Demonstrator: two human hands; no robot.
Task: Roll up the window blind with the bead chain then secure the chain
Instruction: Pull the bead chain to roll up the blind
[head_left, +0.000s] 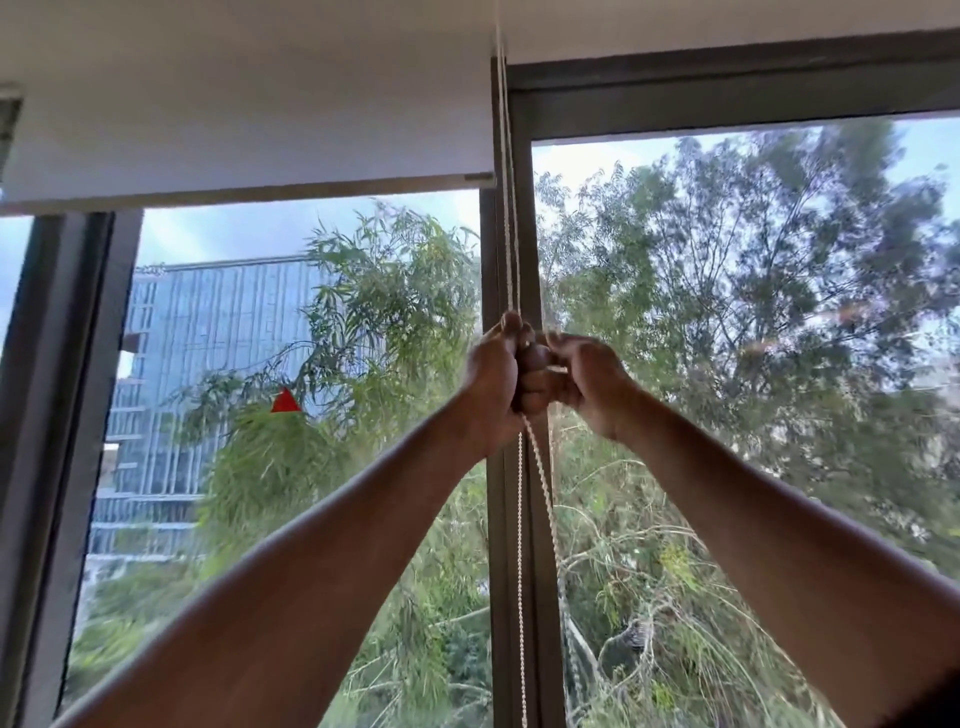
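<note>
- White beads make up the bead chain (521, 519), which hangs in two strands in front of the dark window frame (511, 571) between the two panes.
- The strands run up from the hands to the ceiling edge and drop below them, one nearly straight down, the other slanting down to the right.
- The left hand (493, 379) is raised with the arm stretched up and forward from the lower left, its back toward the camera; its fingers are curled into a fist around the chain, thumb on top where the strands enter.
- The right hand (587, 379) comes in from the lower right, arm likewise extended; its fingers are bent inward and press against the left hand's knuckles. A short bit of white chain shows at its fingertips, so it seems to be pinching the chain too.
- Both hands meet just in front of the frame, at mid-height.
- The window blind (249, 130) over the left pane is white, with its bottom bar high up, well above the hands.
- Trees and a glass building (208, 364) lie beyond the panes.
</note>
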